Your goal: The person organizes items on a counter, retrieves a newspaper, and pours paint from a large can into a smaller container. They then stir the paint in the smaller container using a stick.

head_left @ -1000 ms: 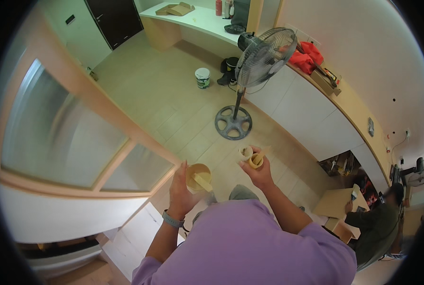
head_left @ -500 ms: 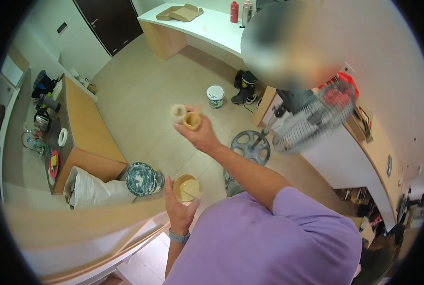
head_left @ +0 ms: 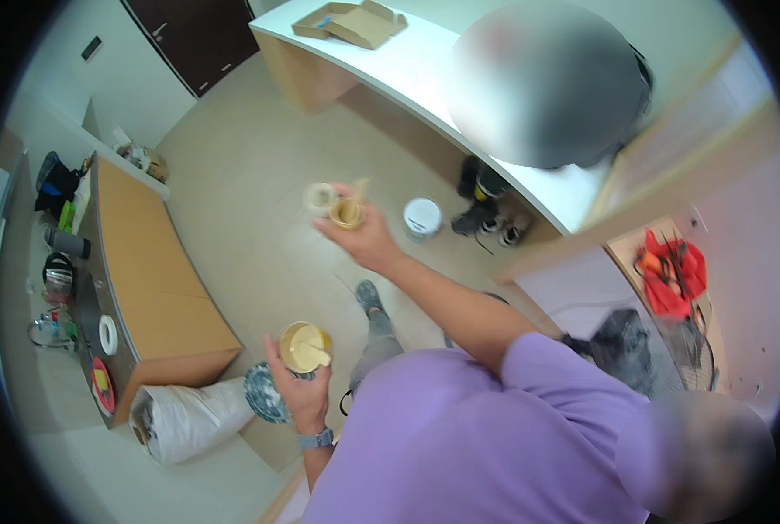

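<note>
My left hand is closed around a small round tub of beige paste with a pale stick lying in it, held close to my purple shirt. My right hand is stretched out ahead over the tiled floor. It grips a small yellowish cup, a pale tape-like roll and a thin stick together. The two hands are well apart.
A curved white counter with cardboard boxes runs across the top. Below it stand a white bucket and black shoes. A wooden cabinet, a white sack and a patterned disc lie left; a fan is on the right.
The view has swung around the room. My right hand has lifted and reached farther from my body with the cup and roll. My left hand still holds the tub near my chest.
</note>
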`<state>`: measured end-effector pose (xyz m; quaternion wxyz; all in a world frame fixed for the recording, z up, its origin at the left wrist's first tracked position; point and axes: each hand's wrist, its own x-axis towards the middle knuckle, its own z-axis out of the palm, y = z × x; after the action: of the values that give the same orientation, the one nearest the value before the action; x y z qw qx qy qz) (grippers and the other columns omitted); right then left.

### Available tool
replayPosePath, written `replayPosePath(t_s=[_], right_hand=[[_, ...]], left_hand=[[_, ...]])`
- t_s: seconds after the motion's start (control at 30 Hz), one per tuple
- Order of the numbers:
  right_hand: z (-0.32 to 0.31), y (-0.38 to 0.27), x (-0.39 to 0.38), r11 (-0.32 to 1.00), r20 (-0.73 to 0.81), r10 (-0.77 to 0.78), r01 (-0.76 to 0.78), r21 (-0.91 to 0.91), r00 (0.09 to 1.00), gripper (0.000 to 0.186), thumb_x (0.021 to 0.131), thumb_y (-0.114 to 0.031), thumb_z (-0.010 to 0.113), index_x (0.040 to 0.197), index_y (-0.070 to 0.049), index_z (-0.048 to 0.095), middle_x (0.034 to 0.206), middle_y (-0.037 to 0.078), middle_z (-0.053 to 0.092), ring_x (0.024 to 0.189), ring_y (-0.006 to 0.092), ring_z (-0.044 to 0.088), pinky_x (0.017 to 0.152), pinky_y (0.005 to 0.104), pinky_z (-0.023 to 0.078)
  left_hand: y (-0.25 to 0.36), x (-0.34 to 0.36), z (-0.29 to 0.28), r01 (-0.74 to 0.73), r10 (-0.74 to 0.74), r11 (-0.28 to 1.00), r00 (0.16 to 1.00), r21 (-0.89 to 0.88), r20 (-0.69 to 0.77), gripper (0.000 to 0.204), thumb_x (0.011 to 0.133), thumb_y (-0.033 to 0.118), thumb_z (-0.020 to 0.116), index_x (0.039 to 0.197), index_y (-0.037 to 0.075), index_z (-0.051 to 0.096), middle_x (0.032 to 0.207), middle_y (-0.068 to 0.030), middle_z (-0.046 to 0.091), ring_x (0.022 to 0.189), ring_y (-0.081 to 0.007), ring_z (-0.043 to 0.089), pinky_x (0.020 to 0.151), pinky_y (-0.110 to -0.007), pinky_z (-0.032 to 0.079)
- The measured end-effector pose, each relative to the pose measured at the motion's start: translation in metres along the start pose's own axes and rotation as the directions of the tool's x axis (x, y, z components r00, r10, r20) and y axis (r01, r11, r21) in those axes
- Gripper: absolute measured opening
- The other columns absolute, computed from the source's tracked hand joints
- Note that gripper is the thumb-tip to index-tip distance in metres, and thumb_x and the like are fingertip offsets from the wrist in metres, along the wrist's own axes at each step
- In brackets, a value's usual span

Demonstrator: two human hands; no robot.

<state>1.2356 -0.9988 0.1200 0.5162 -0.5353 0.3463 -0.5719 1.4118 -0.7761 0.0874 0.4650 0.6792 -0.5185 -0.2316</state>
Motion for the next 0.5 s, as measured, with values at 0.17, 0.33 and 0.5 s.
replayPosePath(t_s=[0.17,0.33,0.5], right_hand=[[-0.065,0.030,0.069,0.970,-0.149,0.017,-0.052,-0.239,0.989,0.046,0.087,-0.015,0.079,0.127,-0.002,0.059,0.107,0.002,0.067,0.096,0.0090,0.062,0.084,0.0273,0.051],[-0.120,0.061,0.129,0.968,-0.346,0.076,-0.152,-0.198,0.935,0.044,0.087,-0.008,0.077,0.127,-0.002,0.059,0.113,0.005,0.066,0.098,0.0115,0.063,0.088,0.0279,0.051],[-0.147,0.097,0.212,0.972,-0.414,0.063,-0.150,-0.182,0.908,0.042,0.088,-0.005,0.076,0.126,0.001,0.059,0.114,0.005,0.066,0.100,0.0114,0.062,0.090,0.0275,0.051]], left_hand=[[0.010,0.165,0.031,-0.165,0.136,0.981,0.961,0.104,0.241,0.100,0.069,0.018,0.087,0.151,-0.002,0.033,0.138,-0.0200,0.052,0.126,-0.0328,0.055,0.107,-0.042,0.044],[0.034,0.310,0.075,-0.361,0.305,0.928,0.881,0.095,0.362,0.099,0.067,0.018,0.086,0.151,0.001,0.036,0.134,-0.0207,0.056,0.123,-0.0364,0.057,0.104,-0.043,0.047],[0.047,0.416,0.126,-0.373,0.328,0.927,0.861,0.046,0.388,0.100,0.067,0.019,0.086,0.151,0.004,0.036,0.134,-0.0188,0.057,0.123,-0.0356,0.057,0.104,-0.043,0.048]])
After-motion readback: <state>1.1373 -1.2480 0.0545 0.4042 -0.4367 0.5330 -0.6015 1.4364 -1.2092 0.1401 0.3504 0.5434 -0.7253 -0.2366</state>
